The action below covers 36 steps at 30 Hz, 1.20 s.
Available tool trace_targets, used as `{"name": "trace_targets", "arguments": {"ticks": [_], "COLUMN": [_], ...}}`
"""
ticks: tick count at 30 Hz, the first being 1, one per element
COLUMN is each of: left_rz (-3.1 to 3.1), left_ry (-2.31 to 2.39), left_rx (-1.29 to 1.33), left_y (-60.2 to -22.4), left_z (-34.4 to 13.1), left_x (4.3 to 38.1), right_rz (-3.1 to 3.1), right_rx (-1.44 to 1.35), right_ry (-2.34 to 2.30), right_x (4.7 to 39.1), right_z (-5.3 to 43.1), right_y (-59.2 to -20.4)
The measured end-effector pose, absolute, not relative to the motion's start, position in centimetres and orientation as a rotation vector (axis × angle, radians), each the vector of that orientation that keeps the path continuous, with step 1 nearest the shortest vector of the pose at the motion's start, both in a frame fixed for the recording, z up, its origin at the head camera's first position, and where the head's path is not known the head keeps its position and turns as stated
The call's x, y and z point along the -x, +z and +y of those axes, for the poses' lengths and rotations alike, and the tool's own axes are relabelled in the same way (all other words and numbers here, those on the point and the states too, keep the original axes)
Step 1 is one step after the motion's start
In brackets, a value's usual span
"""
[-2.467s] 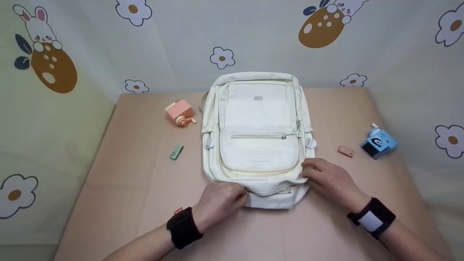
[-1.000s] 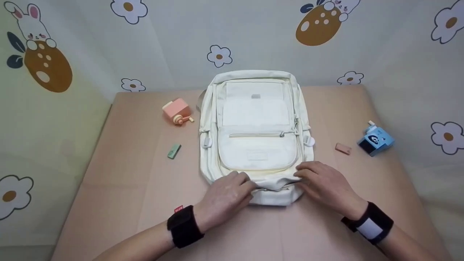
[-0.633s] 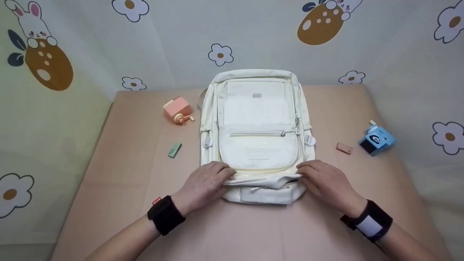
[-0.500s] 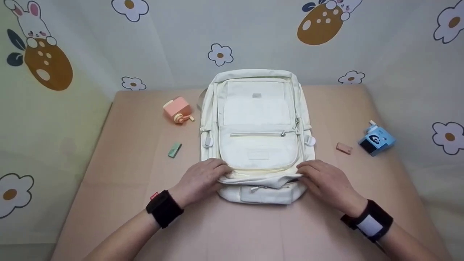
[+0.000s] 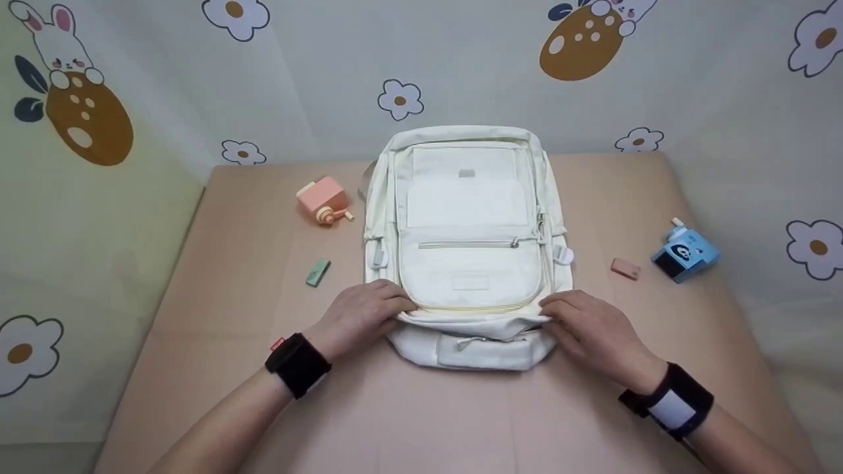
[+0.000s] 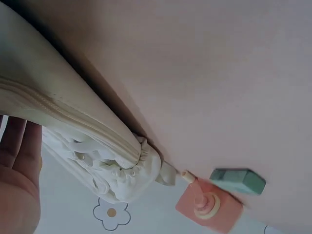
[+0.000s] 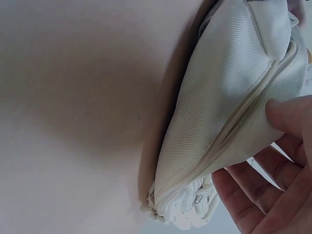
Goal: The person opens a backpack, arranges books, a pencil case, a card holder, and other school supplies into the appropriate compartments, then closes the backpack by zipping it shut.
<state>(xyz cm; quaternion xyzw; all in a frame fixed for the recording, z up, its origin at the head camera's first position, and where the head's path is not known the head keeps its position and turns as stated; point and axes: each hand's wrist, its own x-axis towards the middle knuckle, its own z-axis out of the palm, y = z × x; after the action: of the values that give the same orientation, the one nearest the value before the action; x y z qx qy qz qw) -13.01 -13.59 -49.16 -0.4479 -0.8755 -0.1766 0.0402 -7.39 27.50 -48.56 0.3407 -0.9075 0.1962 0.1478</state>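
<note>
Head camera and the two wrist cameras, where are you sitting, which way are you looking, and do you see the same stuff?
Head: worn on the person's head, looking forward and down at the white backpack; the left hand, right hand and both forearms show.
Left wrist: worn there, looking along the backpack's side; left fingers show at the edge.
Right wrist: worn there, looking at a zipper; right fingers and thumb show.
Shared: head and left wrist both see the pink cranked box and green block.
</note>
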Motion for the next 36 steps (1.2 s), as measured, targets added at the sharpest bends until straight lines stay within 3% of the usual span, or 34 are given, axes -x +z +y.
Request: {"name": "trace_targets", "arguments": {"ticks": [7, 12, 20, 28, 36], "left_rz": [-2.868, -2.911, -2.876, -2.871, -2.902], "left_ry": [-0.705, -0.737, -0.728, -0.715, -0.735], "left_rx": [1.26, 1.216, 1.236, 1.235, 1.211], "left_y": [-47.9, -47.6, -48.0, -47.8, -47.8], "left_z": [-12.9, -12.7, -12.4, -12.5, -12.7], "left_x": [13.6, 13.8, 13.8, 13.6, 13.5], "right_rz": [-2.559, -2.335, -2.472, -2.422, -2.505], "right_rx": [-0.995, -1.204, -1.356, -1.256, -1.152], "right_ry": [0.655, 0.649, 0.28, 0.226, 0.581], "right_x": [6.7, 6.4, 6.2, 6.0, 5.0], "right_z": [25.7, 21.9, 16.5, 16.1, 18.5], "right_y": [-46.7, -45.2, -46.1, -47.0, -46.6]}}
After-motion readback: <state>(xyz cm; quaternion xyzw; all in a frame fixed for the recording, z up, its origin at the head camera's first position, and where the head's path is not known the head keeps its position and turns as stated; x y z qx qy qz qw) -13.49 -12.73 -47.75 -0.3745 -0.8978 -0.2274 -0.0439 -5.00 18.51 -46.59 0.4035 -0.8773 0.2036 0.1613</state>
